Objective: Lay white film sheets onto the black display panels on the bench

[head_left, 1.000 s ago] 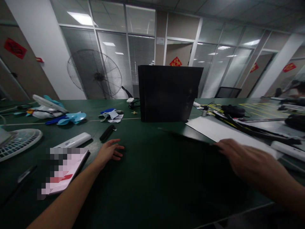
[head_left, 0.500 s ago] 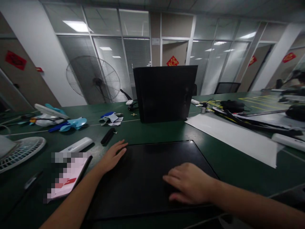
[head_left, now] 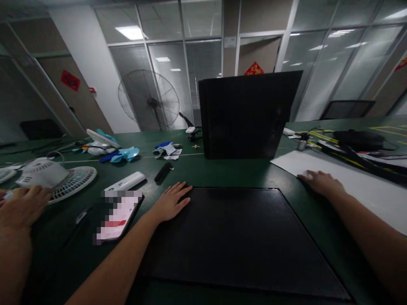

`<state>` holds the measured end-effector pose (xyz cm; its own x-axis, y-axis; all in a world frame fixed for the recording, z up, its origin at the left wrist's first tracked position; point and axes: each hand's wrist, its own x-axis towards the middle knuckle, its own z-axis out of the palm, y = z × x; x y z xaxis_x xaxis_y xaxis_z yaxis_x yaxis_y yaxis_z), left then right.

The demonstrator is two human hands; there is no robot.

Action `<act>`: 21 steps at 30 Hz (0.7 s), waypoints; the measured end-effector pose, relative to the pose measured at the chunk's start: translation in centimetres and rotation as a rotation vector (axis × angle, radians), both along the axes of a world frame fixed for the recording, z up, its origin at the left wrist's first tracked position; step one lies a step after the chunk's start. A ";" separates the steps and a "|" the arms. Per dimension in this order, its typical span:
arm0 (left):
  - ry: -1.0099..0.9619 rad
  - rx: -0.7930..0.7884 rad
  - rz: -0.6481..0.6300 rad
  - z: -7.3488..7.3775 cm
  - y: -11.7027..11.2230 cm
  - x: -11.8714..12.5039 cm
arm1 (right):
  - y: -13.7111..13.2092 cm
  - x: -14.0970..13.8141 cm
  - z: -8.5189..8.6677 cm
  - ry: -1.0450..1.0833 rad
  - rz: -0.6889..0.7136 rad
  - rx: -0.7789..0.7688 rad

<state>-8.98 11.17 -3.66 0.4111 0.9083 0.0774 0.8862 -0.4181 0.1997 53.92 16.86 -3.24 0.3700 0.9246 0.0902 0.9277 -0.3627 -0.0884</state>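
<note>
A flat black panel [head_left: 241, 241] with a thin rim lies on the green table in front of me. My left hand [head_left: 171, 201] rests at its far left corner, fingers spread and flat. Off to the right, my right hand [head_left: 322, 184] reaches over the left part of a white sheet [head_left: 359, 190], with its fingers stretched out; whether they touch the sheet I cannot tell. Beyond the panel, a large black box-like thing [head_left: 248, 116] stands upright on the table.
At the far left another person's hand [head_left: 23, 203] is at a white fan part [head_left: 76, 182]. Left of the panel lie a phone [head_left: 119, 220], a white stick-shaped device [head_left: 125, 181] and a small black object [head_left: 163, 171]. Black cables and gear [head_left: 359, 140] lie at the back right.
My right hand has left the black panel and moved right to the white sheet. My left hand stays at the panel's corner. The view has turned left, bringing in another person's hand.
</note>
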 end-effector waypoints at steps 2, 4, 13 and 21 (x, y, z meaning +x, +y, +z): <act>0.017 0.023 0.030 -0.5 0.4 0.2 | 0.5 1.0 -1.0 0.022 -0.009 -0.028; 0.033 0.037 0.063 -1.0 0.7 0.4 | 0.7 1.4 -1.5 0.034 -0.033 -0.033; 0.086 0.065 0.242 -1.3 1.0 0.8 | -1.3 0.2 -0.4 0.046 -0.049 0.052; 0.012 0.053 0.323 -1.1 1.5 0.0 | -4.0 -3.0 3.3 0.037 0.099 0.089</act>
<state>-9.02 12.68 -4.79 0.1034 0.9868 0.1246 0.9769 -0.1243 0.1737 50.94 12.85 0.04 0.2822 0.9457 0.1616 0.9540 -0.2588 -0.1514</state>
